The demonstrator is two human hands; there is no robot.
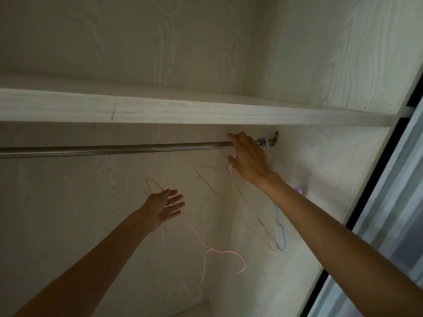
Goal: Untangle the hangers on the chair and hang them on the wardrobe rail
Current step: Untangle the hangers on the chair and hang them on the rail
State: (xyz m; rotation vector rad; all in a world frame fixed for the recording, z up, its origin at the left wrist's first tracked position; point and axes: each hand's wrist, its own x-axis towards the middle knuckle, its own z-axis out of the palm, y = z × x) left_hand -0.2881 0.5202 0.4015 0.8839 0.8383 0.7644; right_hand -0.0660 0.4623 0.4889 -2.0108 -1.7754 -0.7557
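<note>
Right hand [248, 160]: right of centre in the frame, raised to the wardrobe rail [114, 149]. Fingers lie over the rail near its right end; thumb drops below it, beside the tops of the hangers there. Whether it pinches a hook or merely steadies one cannot be told; the hook ends are hidden behind the hand.

Left hand [166, 207]: lower centre, palm up, fingers straight and spread. A pink hanger [199, 242] lies across the fingers, unhung, its hook pointing down toward the lower centre of the frame. The hand carries it, not gripping.

Wardrobe rail: metal bar crossing the frame from the left edge to a bracket [275, 136] on the right wall, under a white shelf [160, 110].

Hangers at the rail: a second pink hanger [217, 191] and a blue hanger [282, 232] hang below the right hand, close together and overlapping in view. A lilac piece [264, 143] sits on the rail just right of the hand, probably another hook.

Progress, judged: partly done. At least two hangers appear to be at the right end of the rail, though their seating cannot be confirmed. One pink hanger, free of the others, remains to be hooked on. The chair is out of view, so the count left there is unknown. Most of the rail stands bare to the left.
</note>
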